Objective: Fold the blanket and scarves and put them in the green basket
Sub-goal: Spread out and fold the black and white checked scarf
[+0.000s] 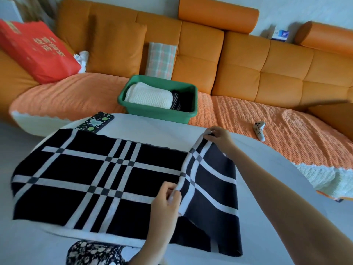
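Black with white crossing bands, the scarf (76, 169) is lying flat across the white round table (152, 129), filling the frame's lower left. Its right end is rising in a ridge at centre right. The right hand (217, 135) is pinching the far edge of that ridge between thumb and fingertips; the left hand (165, 203) is pinching the near edge likewise. Bare tabletop is showing between the scarf's far edge and the green basket (158, 113), upper centre on the sofa (248, 64), which is holding a folded white blanket (150, 96) and a dark striped scarf (181, 101). A phone (95, 122) is touching the scarf's far-left edge.
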Available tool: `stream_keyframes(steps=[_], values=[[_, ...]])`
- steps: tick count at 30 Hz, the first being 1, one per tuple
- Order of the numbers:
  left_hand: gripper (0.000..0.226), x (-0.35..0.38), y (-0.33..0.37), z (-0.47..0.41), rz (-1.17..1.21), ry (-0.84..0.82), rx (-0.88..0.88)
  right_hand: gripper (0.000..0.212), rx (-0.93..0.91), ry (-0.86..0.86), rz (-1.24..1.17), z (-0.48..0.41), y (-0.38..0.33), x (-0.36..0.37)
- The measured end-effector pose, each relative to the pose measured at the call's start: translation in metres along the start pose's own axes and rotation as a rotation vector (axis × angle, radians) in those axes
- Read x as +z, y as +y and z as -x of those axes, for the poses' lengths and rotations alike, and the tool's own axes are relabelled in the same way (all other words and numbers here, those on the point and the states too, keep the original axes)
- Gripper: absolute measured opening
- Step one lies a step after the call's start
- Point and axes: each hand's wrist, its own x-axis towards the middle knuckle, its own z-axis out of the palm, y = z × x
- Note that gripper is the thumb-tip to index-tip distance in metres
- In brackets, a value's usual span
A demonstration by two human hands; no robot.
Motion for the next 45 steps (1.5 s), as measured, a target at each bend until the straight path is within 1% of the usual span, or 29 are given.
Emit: stream_keyframes(steps=[2,4,7,10,15,18,20,23,26,28,31,33,34,35,37,38,40,41,42,43,45], values=[[0.014,-0.028,0.010,-0.001,0.075,0.075,0.000,0.008,-0.047,-0.020,-0.018,-0.010,-0.024,0.026],[0.011,-0.059,0.016,-0.001,0.130,0.163,-0.004,0.012,-0.089,-0.042,-0.035,-0.021,-0.049,0.058],[0.007,-0.107,0.022,-0.001,0.214,0.303,-0.028,0.009,-0.155,-0.101,-0.060,-0.037,-0.090,0.117],[0.008,-0.150,0.024,-0.004,0.243,0.439,-0.034,0.010,-0.197,-0.169,-0.077,-0.052,-0.126,0.179],[0.009,-0.209,0.013,-0.013,0.322,0.602,-0.049,0.009,-0.288,-0.260,-0.078,-0.068,-0.171,0.277],[0.009,-0.237,0.003,-0.022,0.386,0.665,-0.055,0.007,-0.273,-0.280,-0.085,-0.075,-0.182,0.322],[0.010,-0.256,-0.001,-0.028,0.421,0.687,-0.033,0.014,-0.278,-0.260,-0.088,-0.081,-0.189,0.344],[0.010,-0.285,-0.009,-0.038,0.451,0.739,-0.014,0.017,-0.308,-0.228,-0.097,-0.091,-0.206,0.372],[0.011,-0.312,-0.023,-0.046,0.431,0.799,-0.025,0.023,-0.293,-0.250,-0.021,-0.095,-0.219,0.397],[0.010,-0.325,-0.031,-0.048,0.433,0.844,-0.044,0.024,-0.280,-0.257,0.035,-0.095,-0.218,0.414],[0.010,-0.338,-0.041,-0.047,0.431,0.907,-0.052,0.026,-0.279,-0.245,0.051,-0.095,-0.217,0.435],[0.006,-0.343,-0.048,-0.047,0.377,0.906,-0.054,0.028,-0.277,-0.236,0.050,-0.096,-0.215,0.446],[0.003,-0.346,-0.053,-0.049,0.312,0.909,-0.063,0.028,-0.289,-0.239,0.082,-0.096,-0.213,0.451],[0.005,-0.347,-0.060,-0.051,0.221,0.907,-0.085,0.031,-0.316,-0.257,0.161,-0.096,-0.207,0.458],[0.013,-0.349,-0.076,-0.056,0.018,0.885,-0.162,0.041,-0.377,-0.330,0.395,-0.093,-0.190,0.467],[0.021,-0.350,-0.084,-0.057,-0.077,0.873,-0.205,0.048,-0.387,-0.365,0.472,-0.091,-0.182,0.469],[0.038,-0.348,-0.094,-0.058,-0.347,0.885,-0.223,0.054,-0.412,-0.382,0.493,-0.080,-0.171,0.462],[0.042,-0.343,-0.095,-0.059,-0.468,0.877,-0.194,0.054,-0.451,-0.365,0.488,-0.072,-0.168,0.453],[0.043,-0.334,-0.095,-0.061,-0.554,0.828,-0.134,0.054,-0.495,-0.346,0.499,-0.061,-0.164,0.442],[0.041,-0.321,-0.092,-0.062,-0.607,0.740,-0.058,0.056,-0.535,-0.334,0.517,-0.048,-0.158,0.429],[0.042,-0.290,-0.091,-0.066,-0.738,0.536,0.088,0.069,-0.563,-0.369,0.573,-0.017,-0.141,0.401]])
